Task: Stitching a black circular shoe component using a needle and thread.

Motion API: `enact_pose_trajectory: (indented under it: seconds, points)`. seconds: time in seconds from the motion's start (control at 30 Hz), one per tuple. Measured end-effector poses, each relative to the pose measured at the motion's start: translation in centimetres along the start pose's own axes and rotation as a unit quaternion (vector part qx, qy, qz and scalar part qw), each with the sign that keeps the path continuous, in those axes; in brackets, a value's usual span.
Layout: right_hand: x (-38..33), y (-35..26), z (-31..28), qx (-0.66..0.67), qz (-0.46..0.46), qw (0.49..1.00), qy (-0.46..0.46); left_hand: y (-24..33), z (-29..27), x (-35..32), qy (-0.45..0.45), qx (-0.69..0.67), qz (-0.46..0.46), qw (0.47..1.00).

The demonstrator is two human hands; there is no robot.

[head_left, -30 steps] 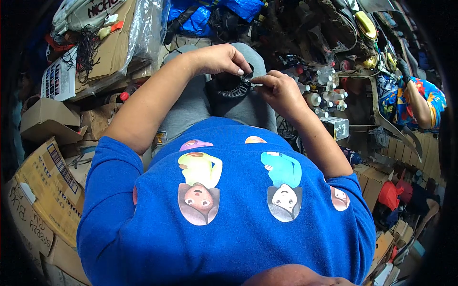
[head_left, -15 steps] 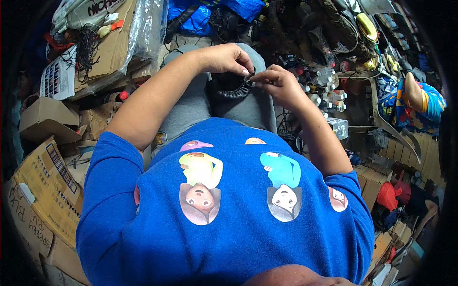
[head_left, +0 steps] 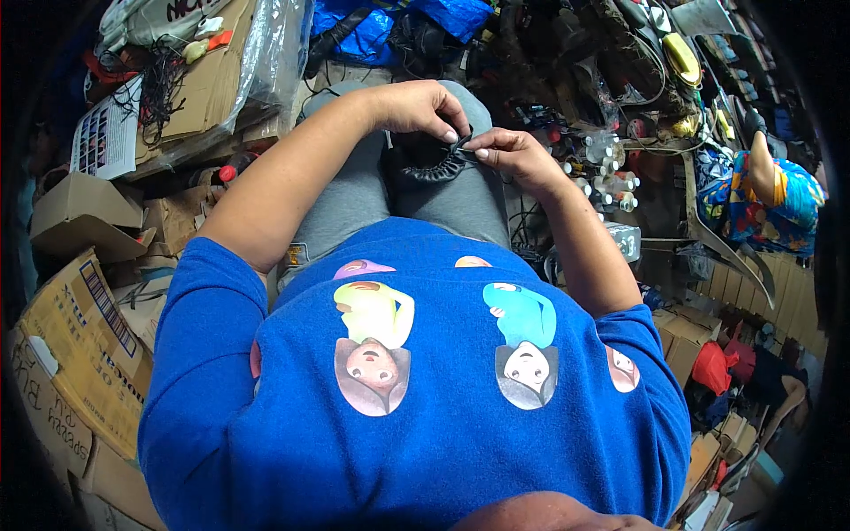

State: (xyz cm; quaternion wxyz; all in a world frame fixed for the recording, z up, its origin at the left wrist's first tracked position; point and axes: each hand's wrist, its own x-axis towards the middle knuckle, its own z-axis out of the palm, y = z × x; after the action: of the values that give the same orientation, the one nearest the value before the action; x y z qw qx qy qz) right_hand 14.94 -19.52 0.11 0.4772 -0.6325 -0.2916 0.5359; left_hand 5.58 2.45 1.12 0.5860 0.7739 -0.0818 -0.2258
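A black leather-like piece point(head_left: 431, 170) with a puckered, ribbed edge lies over my lap, between my grey-clad thighs. At its upper right edge my left hand point(head_left: 427, 108) pinches the piece between thumb and fingertips. Close beside it, my right hand point(head_left: 516, 157) has thumb and forefinger pressed together at the same edge. Whatever is between those right fingertips is too small to make out. Both hands nearly touch each other, and the far side of the black piece is partly hidden by my left hand.
Cardboard boxes point(head_left: 84, 217) and flattened cardboard point(head_left: 199, 97) crowd my left. A blue plastic sheet point(head_left: 363, 40) lies ahead. Several plastic bottles point(head_left: 611, 186) stand to my right, near a curved wooden edge point(head_left: 708, 234). Another person in a colourful shirt point(head_left: 784, 199) sits at far right.
My right hand has turned slightly and its thumb and forefinger have come closer together at the edge. My left hand keeps its pinch in almost the same place.
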Motion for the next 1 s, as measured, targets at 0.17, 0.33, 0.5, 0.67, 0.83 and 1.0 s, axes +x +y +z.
enact_pose_trajectory:
  seconds: [0.17, 0.33, 0.5, 0.67, 0.83, 1.0]
  points:
    - [-0.8, 0.5, 0.2, 0.025, -0.013, 1.0, 0.012, -0.6, 0.7, -0.4, 0.024, -0.044, 0.026, 0.998]
    - [-0.6, 0.1, 1.4, -0.027, -0.026, 0.997, 0.06, -0.1, 0.5, -0.2, 0.026, -0.009, 0.031, 0.999]
    - [-1.0, -1.8, 2.6, -0.235, -0.127, 0.957, 0.114, 0.0, 1.6, -1.5, 0.24, 0.204, 0.035, 0.948]
    - [-2.5, -2.4, 3.6, -0.264, -0.113, 0.949, 0.132, 0.2, 4.3, -6.0, 0.329, 0.227, 0.054, 0.915]
    - [-3.5, -2.0, 5.6, -0.498, -0.169, 0.829, 0.19, 0.0, 6.7, -7.4, 0.359, 0.164, 0.041, 0.918]
    - [-3.4, -1.9, 5.5, -0.465, -0.147, 0.852, 0.188, -1.0, 6.8, -7.1, 0.398, 0.368, 0.039, 0.839]
